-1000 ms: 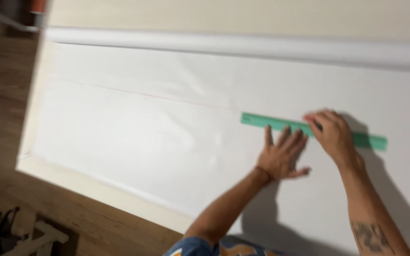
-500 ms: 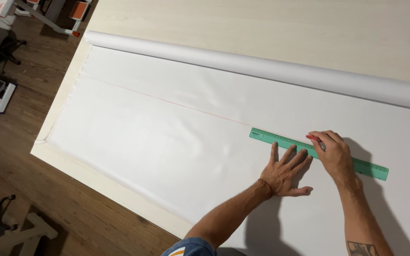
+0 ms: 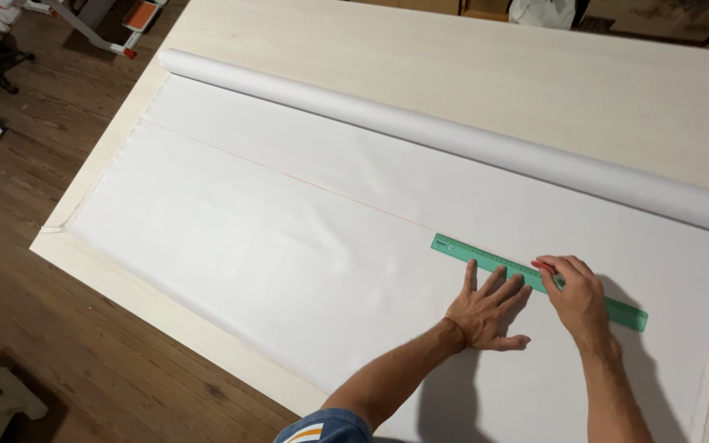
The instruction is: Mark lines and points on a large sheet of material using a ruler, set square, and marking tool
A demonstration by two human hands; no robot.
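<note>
1. One green ruler (image 3: pixel 539 281) lies flat and slanted on the unrolled white sheet (image 3: pixel 305 238), near the sheet's right end and on the side nearer the person.
2. Both hands sit on the ruler's middle stretch. The left hand (image 3: pixel 486 310) is spread open, palm down on the sheet, with its fingertips (image 3: pixel 509 275) pressing the ruler's near edge.
3. The right hand (image 3: pixel 578 297) is curled over the ruler, its fingers pinched around a small red marking tool (image 3: pixel 542 266) whose tip meets the ruler's far edge.
4. A thin red line (image 3: pixel 289 175) runs across the sheet from the far left towards the ruler's left end, in line with the ruler.
5. The rest of the white material is still wound as a roll (image 3: pixel 453 135) lying along the sheet's far side, touching it.
6. Sheet and roll rest on a pale wooden surface (image 3: pixel 486 66), which shows bare beyond the roll and as a narrow strip along the near edge.
7. Brown wooden floorboards (image 3: pixel 34 328) show at the left.
</note>
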